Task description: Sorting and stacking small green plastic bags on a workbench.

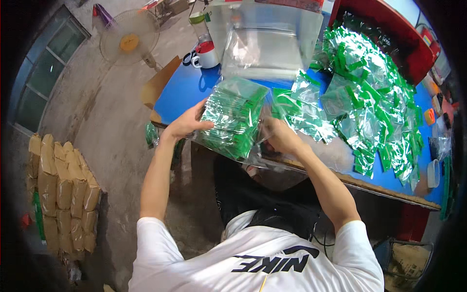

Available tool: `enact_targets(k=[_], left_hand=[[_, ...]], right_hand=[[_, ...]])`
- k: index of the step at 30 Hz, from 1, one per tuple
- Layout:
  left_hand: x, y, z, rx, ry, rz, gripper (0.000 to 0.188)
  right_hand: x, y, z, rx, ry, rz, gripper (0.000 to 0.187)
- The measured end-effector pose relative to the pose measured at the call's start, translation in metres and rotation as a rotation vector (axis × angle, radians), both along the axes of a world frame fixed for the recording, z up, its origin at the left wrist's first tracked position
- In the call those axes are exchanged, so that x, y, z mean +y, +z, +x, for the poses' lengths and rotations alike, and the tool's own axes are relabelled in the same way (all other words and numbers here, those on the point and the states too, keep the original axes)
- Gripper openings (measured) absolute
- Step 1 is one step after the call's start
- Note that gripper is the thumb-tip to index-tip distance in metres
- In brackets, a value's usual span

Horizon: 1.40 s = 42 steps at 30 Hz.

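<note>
At the front edge of the blue table, a clear plastic bag (257,156) surrounds a thick stack of green and clear packets (231,117). My left hand (188,120) grips the left side of this bundle, thumb on top and the other fingers partly hidden behind it. My right hand (280,135) is closed at the bag's right side, where loose film shows by the fingers. It is slightly blurred, and its fingertips are hidden. Beyond it lie several loose green packets (306,104), and farther right a large heap of the same packets (377,104).
Flat clear bags (262,51) are stacked at the back of the blue table (181,95). Beside them stand a white mug (206,57) and a glass jar (200,27). A red board (401,46) backs the heap. A fan (129,41) and brown paper packages (63,190) are on the left.
</note>
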State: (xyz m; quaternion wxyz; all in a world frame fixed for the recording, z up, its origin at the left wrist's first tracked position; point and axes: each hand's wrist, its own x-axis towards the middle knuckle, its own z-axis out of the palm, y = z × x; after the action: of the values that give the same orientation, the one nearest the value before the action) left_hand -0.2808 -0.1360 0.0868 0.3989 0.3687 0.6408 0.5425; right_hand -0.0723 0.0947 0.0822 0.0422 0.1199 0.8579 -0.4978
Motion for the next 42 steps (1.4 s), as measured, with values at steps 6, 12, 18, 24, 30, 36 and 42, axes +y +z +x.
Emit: enact_targets(k=[6,12,18,24,30,36,42], left_hand=[[0.001,0.017,0.002,0.191,0.040,-0.281,0.090],[-0.003,-0.001,-0.021,0.115,-0.028,-0.250,0.077],[0.054,0.024,-0.013,0.919,0.295,-0.311,0.060],[0.073,-0.017,0.092,1.554,-0.049,-0.379,0.078],[0.049,-0.009,0.046,1.590,-0.140,-0.292,0.080],[0.028,0.005,-0.010,1.530,-0.200,-0.490,0.074],[0.055,-0.004,0.097,1.125,0.282,0.053,0.046]], right_hand=[[-0.042,-0.023,-0.002,0.131,0.250,-0.222,0.033],[-0.069,-0.034,0.002,0.255,-0.469,-0.957,0.030],[-0.102,-0.061,0.004,0.278,0.053,-0.651,0.027],[-0.114,-0.067,0.062,0.358,0.130,-0.300,0.024],[-0.032,-0.020,0.115,0.260,0.122,-0.367,0.021],[0.105,-0.050,0.057,0.527,-0.366,0.503,0.020],[0.166,-0.089,0.010,0.336,-0.198,1.107,0.024]])
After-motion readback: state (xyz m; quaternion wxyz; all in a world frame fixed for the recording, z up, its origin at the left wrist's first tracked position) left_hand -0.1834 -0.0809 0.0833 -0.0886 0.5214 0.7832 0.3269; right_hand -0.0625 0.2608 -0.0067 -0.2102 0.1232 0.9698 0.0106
